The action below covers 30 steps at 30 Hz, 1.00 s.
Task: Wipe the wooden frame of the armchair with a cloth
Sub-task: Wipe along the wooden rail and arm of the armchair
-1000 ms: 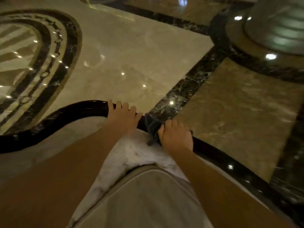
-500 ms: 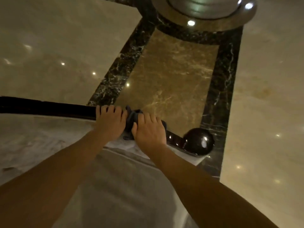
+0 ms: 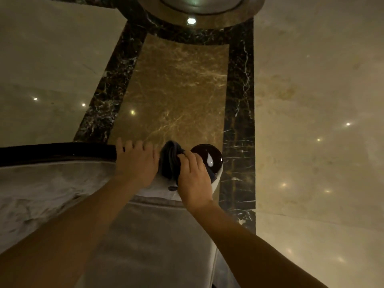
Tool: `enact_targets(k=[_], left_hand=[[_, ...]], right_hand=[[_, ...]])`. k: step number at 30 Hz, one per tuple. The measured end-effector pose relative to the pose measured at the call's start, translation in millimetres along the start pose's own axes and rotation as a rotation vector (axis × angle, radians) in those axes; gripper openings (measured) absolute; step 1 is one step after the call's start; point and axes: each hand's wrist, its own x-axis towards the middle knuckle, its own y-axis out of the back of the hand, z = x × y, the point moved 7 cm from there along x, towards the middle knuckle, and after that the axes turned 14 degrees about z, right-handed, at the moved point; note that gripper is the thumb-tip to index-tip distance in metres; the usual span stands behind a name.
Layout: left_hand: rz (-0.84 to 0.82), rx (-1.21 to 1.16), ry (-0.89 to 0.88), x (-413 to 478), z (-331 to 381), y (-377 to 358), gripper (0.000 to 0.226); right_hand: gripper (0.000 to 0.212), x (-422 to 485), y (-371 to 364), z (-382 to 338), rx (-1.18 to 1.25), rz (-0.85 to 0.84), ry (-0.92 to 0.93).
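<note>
The armchair's dark glossy wooden frame runs along the top of the pale upholstered back and ends in a round knob at the right. A dark grey cloth is bunched on the rail just left of the knob. My right hand presses on the cloth, fingers closed over it. My left hand rests on the rail right beside the cloth, fingers curled over the wood.
The chair's light cushion and back fill the lower frame. Beyond the rail lies polished marble floor with black veined borders. A round column base stands at the top.
Both hands and the cloth have slid right along the rail, so the cloth now reaches the end knob. The view has swung right with them.
</note>
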Motion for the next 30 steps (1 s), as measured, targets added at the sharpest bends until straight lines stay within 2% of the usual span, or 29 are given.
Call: enact_targets(k=[2,5,7,9,11,13,15,17,18,21,22,25,27,30], left_hand=[[-0.012,-0.012,-0.081,-2.2,20.4,-4.2,0.042],[0.002,-0.032,-0.036,1.5,24.2,-4.4,0.049],[0.021,-0.009,-0.049,-0.2,24.4,-0.9,0.039],[-0.013,-0.01,-0.067,1.5,29.0,1.6,0.029],[-0.105,-0.043,-0.133,9.3,41.1,-1.8,0.026],[-0.136,-0.011,-0.245,16.7,55.3,-4.2,0.021],[-0.045,0.021,-0.352,19.2,62.0,-3.7,0.022],[0.08,0.022,-0.433,16.7,63.2,-0.8,0.024],[0.117,0.029,-0.443,14.1,61.0,-1.1,0.026],[0.1,-0.005,-0.457,12.3,60.4,-1.0,0.029],[0.085,-0.003,-0.463,11.4,62.9,-0.5,0.027],[0.1,-0.023,-0.454,14.1,64.8,3.2,0.023],[0.164,-0.024,-0.466,13.4,66.0,5.9,0.023],[0.198,0.027,-0.458,13.2,63.6,4.5,0.022]], right_hand=[[0.048,3.7,12.7,-1.1,0.066,0.09,-0.034],[0.042,4.8,43.9,15.4,0.179,0.253,-0.133],[0.041,1.7,62.1,33.7,0.187,0.319,-0.176],[0.043,-0.6,64.0,46.8,0.14,0.257,-0.196],[0.048,0.2,42.1,49.8,0.042,0.059,-0.161],[0.054,0.2,8.2,44.3,-0.129,-0.098,-0.03],[0.057,10.0,-18.7,34.8,-0.217,-0.168,0.151],[0.055,31.6,-26.5,37.9,-0.239,-0.176,0.27],[0.053,39.6,-23.1,46.4,-0.246,-0.149,0.238],[0.055,24.6,-6.3,79.6,-0.208,-0.044,-0.153],[0.058,5.0,-7.7,77.9,-0.223,-0.028,-0.215],[0.063,-37.0,-23.0,41.3,-0.279,-0.064,-0.146],[0.061,-28.1,-27.1,34.3,-0.27,-0.069,-0.078],[0.051,12.1,-26.2,39.2,-0.244,-0.095,0.161]])
